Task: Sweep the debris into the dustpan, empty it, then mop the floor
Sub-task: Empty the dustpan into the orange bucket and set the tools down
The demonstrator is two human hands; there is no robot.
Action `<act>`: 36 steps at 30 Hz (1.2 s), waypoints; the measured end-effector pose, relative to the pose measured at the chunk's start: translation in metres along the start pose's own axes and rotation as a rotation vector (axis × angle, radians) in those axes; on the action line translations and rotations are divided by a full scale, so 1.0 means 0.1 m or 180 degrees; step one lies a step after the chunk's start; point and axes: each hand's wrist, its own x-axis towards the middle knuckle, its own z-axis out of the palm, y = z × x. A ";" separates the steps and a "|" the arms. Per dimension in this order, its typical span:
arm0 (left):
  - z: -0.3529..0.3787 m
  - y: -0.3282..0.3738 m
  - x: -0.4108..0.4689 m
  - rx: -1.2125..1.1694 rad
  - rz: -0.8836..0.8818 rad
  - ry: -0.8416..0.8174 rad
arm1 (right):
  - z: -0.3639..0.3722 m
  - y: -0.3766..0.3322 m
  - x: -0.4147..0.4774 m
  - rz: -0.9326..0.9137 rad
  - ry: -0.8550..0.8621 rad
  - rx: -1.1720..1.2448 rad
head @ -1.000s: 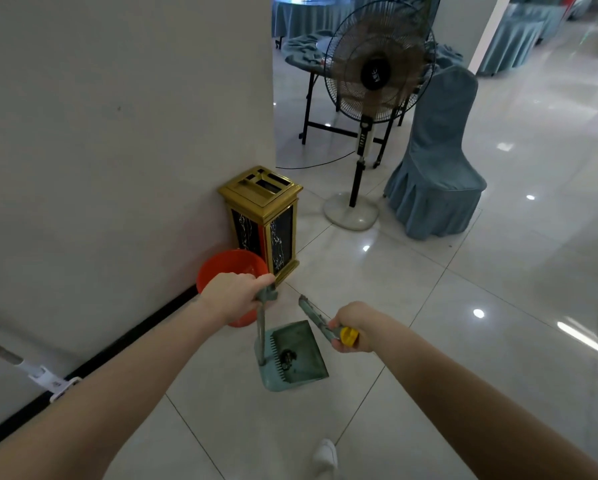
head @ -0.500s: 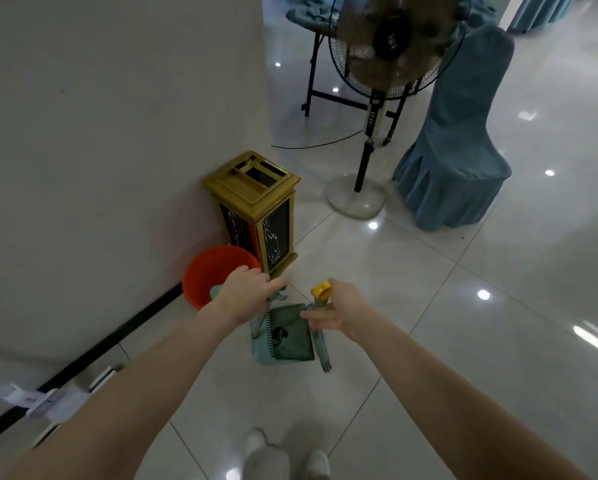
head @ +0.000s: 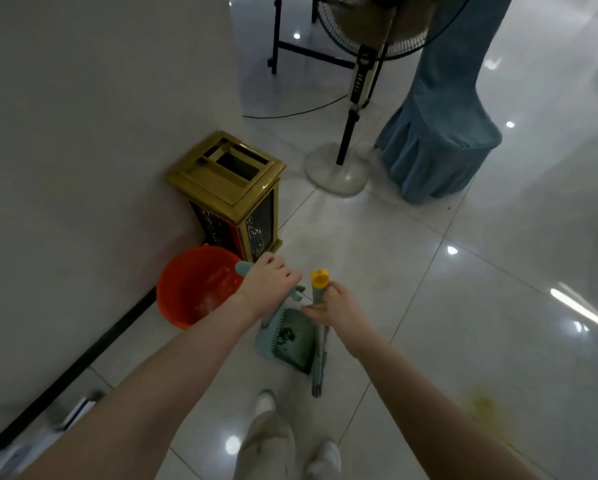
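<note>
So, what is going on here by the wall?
A person stands over a teal dustpan, the left hand gripping its upright handle, the right hand holding a broom with a yellow cap beside it. Some dark debris lies in the pan. An orange bucket and a gold bin stand by the wall.

Wall point(head: 83, 133) at left. Trash bin point(head: 235, 199) against it, bucket point(head: 183, 292) just nearer, also by the wall. Dustpan point(head: 290, 344) on floor point(head: 463, 306), right of bucket; broom point(head: 320, 355) along dustpan's right edge. Pedestal fan point(head: 337, 169) beyond bin, rightward; covered chair point(head: 436, 140) just right of fan.
</note>
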 end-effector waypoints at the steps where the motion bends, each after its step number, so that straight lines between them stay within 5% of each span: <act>1: 0.06 -0.05 0.07 -0.0049 0.0004 -0.0001 | 0.04 -0.02 0.04 -0.0035 0.0053 -0.0068; 6: 0.25 -0.20 0.30 -0.0034 0.0151 -0.0158 | 0.10 -0.21 0.27 -0.0554 0.0088 -0.1336; 13: 0.52 -0.36 0.38 -0.0256 0.0086 0.0789 | -0.01 -0.37 0.61 -0.1327 -0.0015 -0.2450; 19: 0.68 -0.37 0.42 -0.0654 -0.0559 0.0974 | -0.01 -0.39 0.81 -0.1859 -0.0056 -0.2329; 30: 0.80 -0.38 0.40 -0.1184 -0.1026 0.0981 | 0.13 -0.48 0.97 -0.1831 -0.0251 -0.2465; 36: 0.75 -0.23 0.20 -0.1826 -0.2116 0.1176 | 0.13 -0.51 0.97 -0.1831 -0.0295 -0.2527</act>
